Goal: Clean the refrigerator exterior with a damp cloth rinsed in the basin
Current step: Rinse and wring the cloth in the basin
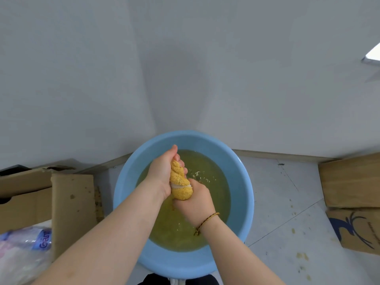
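Note:
A yellow cloth [180, 182] is twisted into a tight roll above a light blue basin [244, 182] that holds yellowish water. My left hand [162, 171] grips the far end of the cloth. My right hand [194, 202] grips its near end, with a braided bracelet on that wrist. Both hands hold the cloth just over the water, and ripples show on the surface to the right of the cloth. No refrigerator is in view.
The basin stands on a pale tiled floor against a white wall [185, 68]. An open cardboard box [67, 202] with a plastic bag [26, 249] lies at the left. Two more cardboard boxes [353, 182] stand at the right. Yellow drops spot the floor.

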`<action>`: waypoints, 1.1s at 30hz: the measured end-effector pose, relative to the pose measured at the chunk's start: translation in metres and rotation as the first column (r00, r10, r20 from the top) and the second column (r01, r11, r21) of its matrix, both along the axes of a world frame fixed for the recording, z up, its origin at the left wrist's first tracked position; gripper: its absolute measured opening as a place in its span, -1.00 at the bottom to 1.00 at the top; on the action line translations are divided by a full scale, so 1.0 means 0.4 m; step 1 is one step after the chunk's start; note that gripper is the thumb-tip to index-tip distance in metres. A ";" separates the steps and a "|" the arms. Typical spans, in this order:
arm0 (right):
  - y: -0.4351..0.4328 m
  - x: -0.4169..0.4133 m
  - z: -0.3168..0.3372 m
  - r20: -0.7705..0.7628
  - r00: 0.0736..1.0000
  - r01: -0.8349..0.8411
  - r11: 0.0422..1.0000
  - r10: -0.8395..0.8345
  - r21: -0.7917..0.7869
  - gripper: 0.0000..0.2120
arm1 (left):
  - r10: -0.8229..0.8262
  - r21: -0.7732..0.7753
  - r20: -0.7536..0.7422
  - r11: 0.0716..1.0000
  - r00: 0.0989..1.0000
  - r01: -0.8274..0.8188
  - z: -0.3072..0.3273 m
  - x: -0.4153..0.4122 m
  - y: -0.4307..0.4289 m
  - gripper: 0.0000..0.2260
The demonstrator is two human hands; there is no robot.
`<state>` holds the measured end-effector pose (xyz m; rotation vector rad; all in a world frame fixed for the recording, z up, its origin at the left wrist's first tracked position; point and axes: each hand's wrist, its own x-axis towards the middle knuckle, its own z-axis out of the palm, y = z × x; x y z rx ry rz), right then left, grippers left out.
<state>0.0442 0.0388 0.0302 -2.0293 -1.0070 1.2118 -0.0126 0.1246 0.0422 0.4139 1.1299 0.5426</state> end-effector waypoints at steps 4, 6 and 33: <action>-0.016 0.007 -0.004 -0.137 0.991 0.005 0.999 -0.011 -0.045 -0.70 | -0.049 0.006 -0.033 0.999 0.998 0.050 -0.007 0.004 -0.021 -0.54; -0.020 0.003 -0.007 -0.140 0.990 0.013 0.999 -0.019 -0.044 -0.71 | -0.074 0.012 -0.044 0.997 0.996 0.074 -0.006 0.006 -0.022 -0.57; -0.492 0.101 0.259 -0.166 0.732 0.667 0.643 -0.661 0.377 -0.84 | -0.568 0.571 -0.093 0.642 0.818 0.511 0.229 0.115 -0.472 -0.74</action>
